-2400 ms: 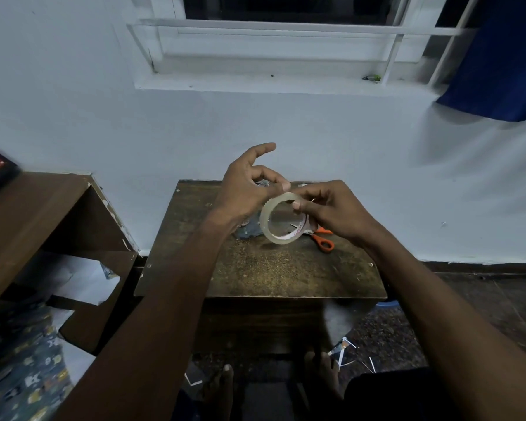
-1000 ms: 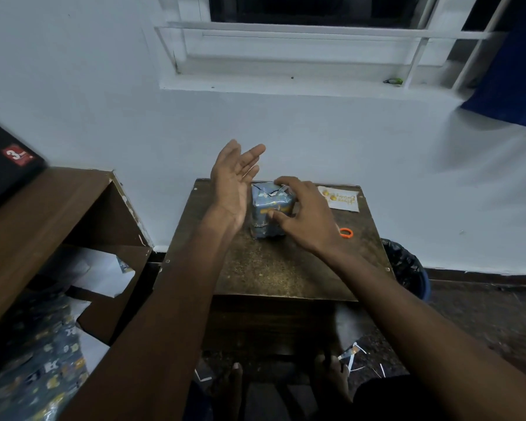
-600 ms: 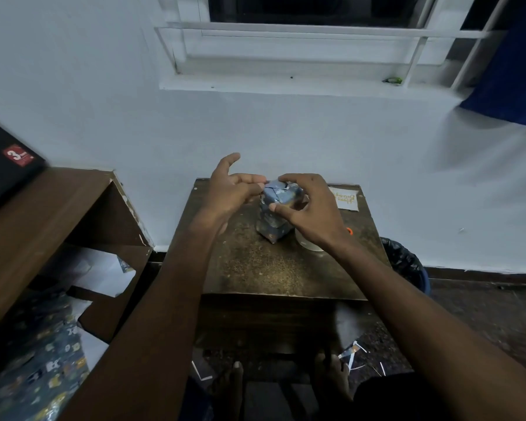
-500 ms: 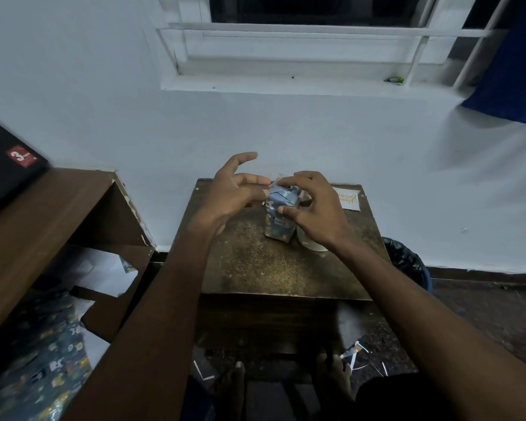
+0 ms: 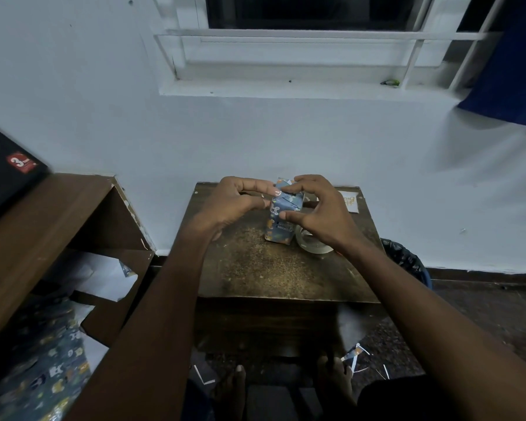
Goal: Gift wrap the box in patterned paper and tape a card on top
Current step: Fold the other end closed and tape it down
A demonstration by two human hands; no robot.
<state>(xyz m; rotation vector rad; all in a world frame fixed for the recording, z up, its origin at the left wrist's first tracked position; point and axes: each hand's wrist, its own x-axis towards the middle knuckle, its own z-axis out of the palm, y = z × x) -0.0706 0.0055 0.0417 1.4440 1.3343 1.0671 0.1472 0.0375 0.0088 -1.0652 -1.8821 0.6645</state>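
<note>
One head-worn view looks forward and down (wide-angle, close) onto the small table (image 5: 274,278)

tape roll (image 5: 312,243) beside box (image 5: 281,221), bare near tabletop (image 5: 271,275)

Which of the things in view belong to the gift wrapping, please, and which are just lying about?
Part of the job:
wrapped box, held upright by the left hand and right hand
tape roll
card
wrapping paper

Lying about:
bin
paper scraps
black box
</note>
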